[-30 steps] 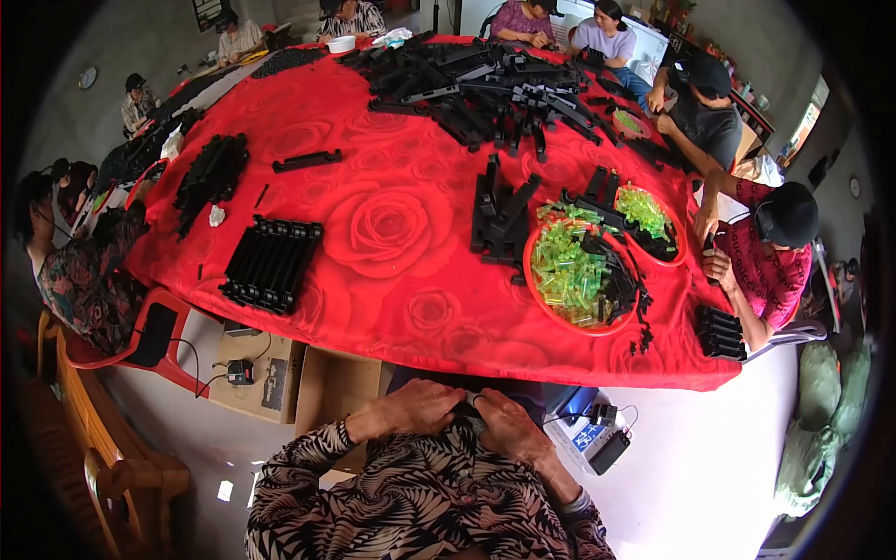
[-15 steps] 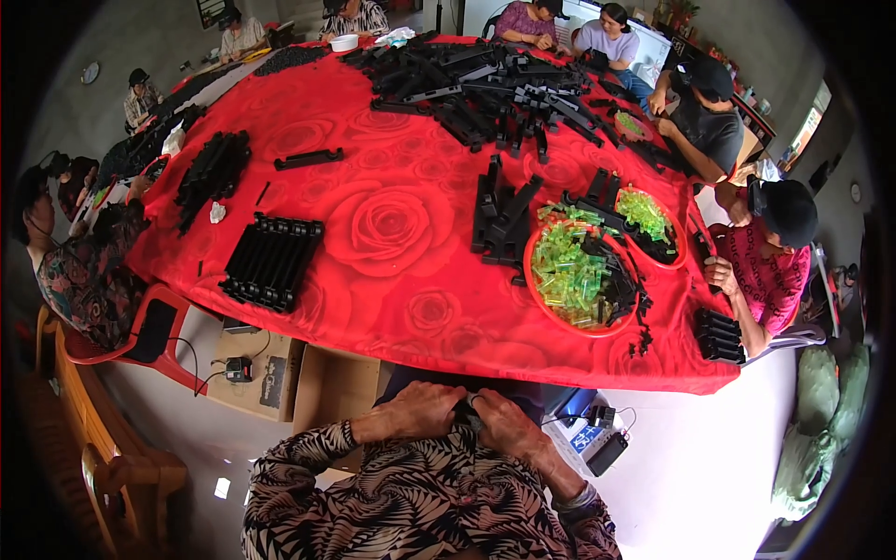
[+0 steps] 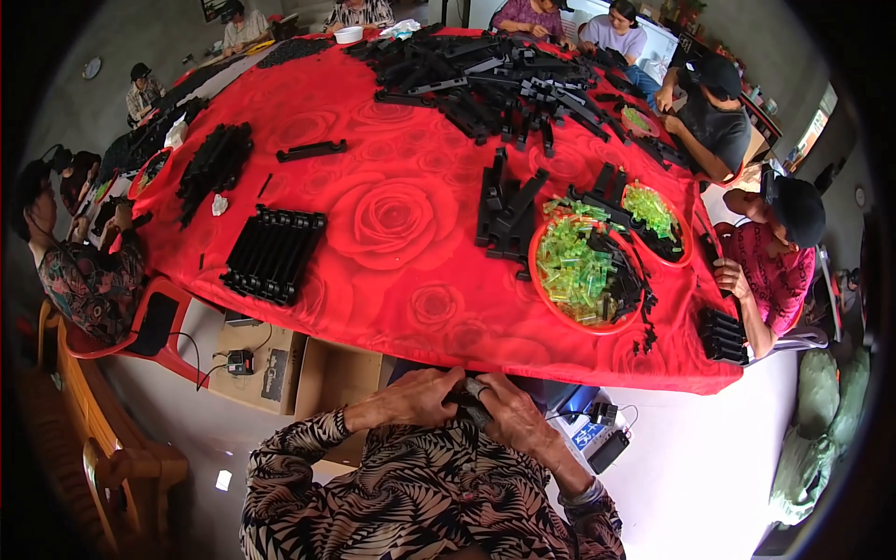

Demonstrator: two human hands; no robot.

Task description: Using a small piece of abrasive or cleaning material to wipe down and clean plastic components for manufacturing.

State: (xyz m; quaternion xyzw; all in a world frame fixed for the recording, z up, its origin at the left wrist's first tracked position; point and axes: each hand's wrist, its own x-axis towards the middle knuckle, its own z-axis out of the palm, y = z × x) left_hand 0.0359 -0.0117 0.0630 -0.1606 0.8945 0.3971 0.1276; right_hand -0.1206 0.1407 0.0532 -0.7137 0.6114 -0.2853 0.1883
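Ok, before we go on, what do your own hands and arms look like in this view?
Both the left hand and right hand are bare, without gloves. The sleeves are black and cream in a bold, leaf-like swirling print. A finger of the right hand has what looks like a ring, and a greyish band shows at that wrist, its kind unclear.

From here I see grey wall (image 3: 93, 103) at ten o'clock, wooden bench (image 3: 145, 459) at eight, glaring floor (image 3: 695, 457) at four.
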